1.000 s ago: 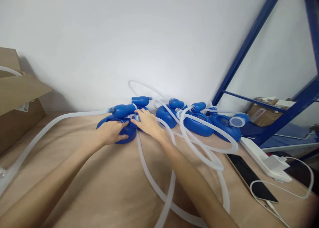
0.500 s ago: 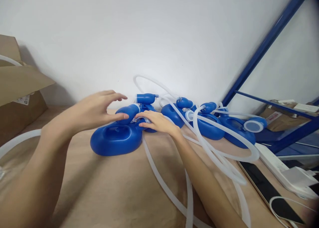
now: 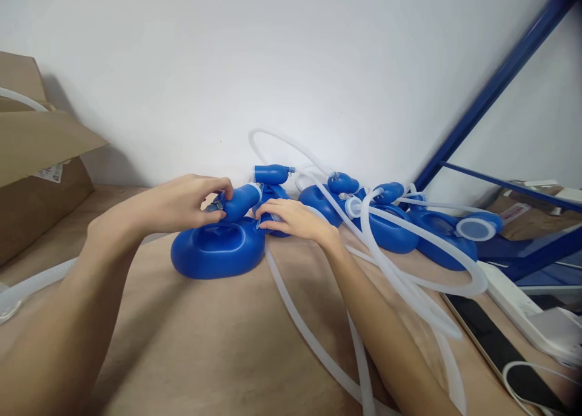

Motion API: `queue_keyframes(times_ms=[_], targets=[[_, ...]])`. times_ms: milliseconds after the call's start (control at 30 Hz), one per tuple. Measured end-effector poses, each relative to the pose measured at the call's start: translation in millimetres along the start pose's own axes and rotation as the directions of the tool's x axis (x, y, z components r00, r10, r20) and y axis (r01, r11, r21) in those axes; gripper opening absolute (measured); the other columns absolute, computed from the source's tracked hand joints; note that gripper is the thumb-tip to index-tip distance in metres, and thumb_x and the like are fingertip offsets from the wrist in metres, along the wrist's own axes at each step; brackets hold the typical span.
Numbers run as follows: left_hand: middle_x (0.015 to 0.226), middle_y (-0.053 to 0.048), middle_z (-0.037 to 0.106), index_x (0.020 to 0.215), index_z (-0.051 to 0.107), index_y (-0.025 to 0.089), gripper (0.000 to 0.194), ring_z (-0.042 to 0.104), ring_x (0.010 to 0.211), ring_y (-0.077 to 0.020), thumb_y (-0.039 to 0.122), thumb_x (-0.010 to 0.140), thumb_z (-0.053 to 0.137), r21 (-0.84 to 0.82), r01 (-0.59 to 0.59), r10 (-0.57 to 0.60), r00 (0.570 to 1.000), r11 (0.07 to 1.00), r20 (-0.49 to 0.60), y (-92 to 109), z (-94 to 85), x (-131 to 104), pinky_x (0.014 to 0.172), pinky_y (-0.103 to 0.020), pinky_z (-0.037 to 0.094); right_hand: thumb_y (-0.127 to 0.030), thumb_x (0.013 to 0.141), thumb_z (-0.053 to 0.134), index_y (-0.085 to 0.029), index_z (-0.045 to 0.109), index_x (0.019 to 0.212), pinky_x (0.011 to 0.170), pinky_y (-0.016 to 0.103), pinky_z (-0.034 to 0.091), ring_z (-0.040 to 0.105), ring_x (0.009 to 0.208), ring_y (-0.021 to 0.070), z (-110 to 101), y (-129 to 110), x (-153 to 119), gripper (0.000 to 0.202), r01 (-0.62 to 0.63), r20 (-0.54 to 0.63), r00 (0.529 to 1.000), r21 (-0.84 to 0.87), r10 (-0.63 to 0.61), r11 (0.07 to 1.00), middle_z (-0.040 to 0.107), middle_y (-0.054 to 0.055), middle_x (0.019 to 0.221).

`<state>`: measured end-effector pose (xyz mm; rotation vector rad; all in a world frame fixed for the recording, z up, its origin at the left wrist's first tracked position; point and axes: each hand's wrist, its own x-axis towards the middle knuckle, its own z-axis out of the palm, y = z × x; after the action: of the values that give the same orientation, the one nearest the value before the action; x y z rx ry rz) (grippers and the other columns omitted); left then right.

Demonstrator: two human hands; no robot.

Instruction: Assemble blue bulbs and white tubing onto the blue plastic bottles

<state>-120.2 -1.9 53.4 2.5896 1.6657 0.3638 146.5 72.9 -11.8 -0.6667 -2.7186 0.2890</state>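
In front of me a hollow blue oval piece point(image 3: 218, 259) lies on the brown-covered table. A blue bulb-shaped fitting point(image 3: 243, 202) with a pale collar rests above its far side. My left hand point(image 3: 200, 197) pinches the fitting's narrow, dark left end between thumb and fingers. My right hand point(image 3: 295, 219) has its fingers curled over the neck at the right end of the oval piece. A small clear bit shows by its fingertips; what it is I cannot make out. Behind stands another blue fitting point(image 3: 271, 174) with a narrow tip.
More blue oval pieces point(image 3: 391, 237) with fittings lie to the right, tangled with a translucent hose point(image 3: 422, 246). An opened cardboard box point(image 3: 45, 179) is at left. At right are a phone point(image 3: 495, 343), a white power strip point(image 3: 518, 307) and a blue metal rack point(image 3: 500, 79).
My left hand has closed from an open reach onto the narrow end of the blue fitting. My right hand stays at the oval piece's neck. The view has shifted slightly.
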Motion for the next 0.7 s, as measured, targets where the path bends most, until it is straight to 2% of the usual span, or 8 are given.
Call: queue_keyframes(times_ms=[100, 300, 467, 700], targets=[[0.096, -0.006, 0.073, 0.103, 0.064, 0.026, 0.032, 0.065, 0.082, -0.0261, 0.047, 0.081, 0.054, 0.000, 0.020, -0.020, 0.997, 1.000, 0.068, 3, -2.5, -1, 0.066, -0.034, 0.044, -0.039, 0.102, 0.065, -0.026, 0.069, 0.113, 0.094, 0.034, 0.050, 0.068, 0.113, 0.0218, 2, 0, 0, 0.018, -0.009, -0.024, 1.000, 0.014, 0.009, 1.000, 0.072, 0.003, 0.123], [0.095, -0.006, 0.072, 0.098, 0.062, 0.027, 0.028, 0.064, 0.081, -0.0265, 0.047, 0.079, 0.055, -0.008, 0.017, -0.016, 0.999, 1.000, 0.052, 1, -1.3, -1, 0.067, -0.035, 0.042, -0.038, 0.098, 0.071, -0.024, 0.072, 0.101, 0.088, 0.032, 0.051, 0.068, 0.111, 0.0227, 2, -5, 0, 0.015, -0.023, -0.009, 1.000, -0.031, 0.022, 0.999, 0.072, 0.004, 0.120], [0.097, -0.007, 0.073, 0.098, 0.064, 0.028, 0.028, 0.066, 0.082, -0.0277, 0.047, 0.079, 0.057, -0.011, -0.005, 0.005, 1.000, 1.000, 0.015, -1, 1.8, 0, 0.065, -0.036, 0.044, -0.035, 0.098, 0.069, -0.024, 0.072, 0.100, 0.088, 0.033, 0.050, 0.067, 0.113, 0.0239, 1, -9, 1, 0.012, -0.033, 0.002, 0.999, -0.083, 0.033, 0.996, 0.071, 0.005, 0.122], [0.096, -0.007, 0.073, 0.096, 0.063, 0.027, 0.026, 0.066, 0.083, -0.0291, 0.043, 0.077, 0.055, 0.020, 0.006, -0.006, 1.000, 1.000, 0.028, 3, 1.0, 0, 0.068, -0.038, 0.044, -0.032, 0.097, 0.068, -0.023, 0.070, 0.100, 0.088, 0.036, 0.049, 0.066, 0.110, 0.0245, 4, -11, 3, 0.010, -0.051, -0.002, 0.999, -0.105, 0.051, 0.993, 0.071, 0.005, 0.120]])
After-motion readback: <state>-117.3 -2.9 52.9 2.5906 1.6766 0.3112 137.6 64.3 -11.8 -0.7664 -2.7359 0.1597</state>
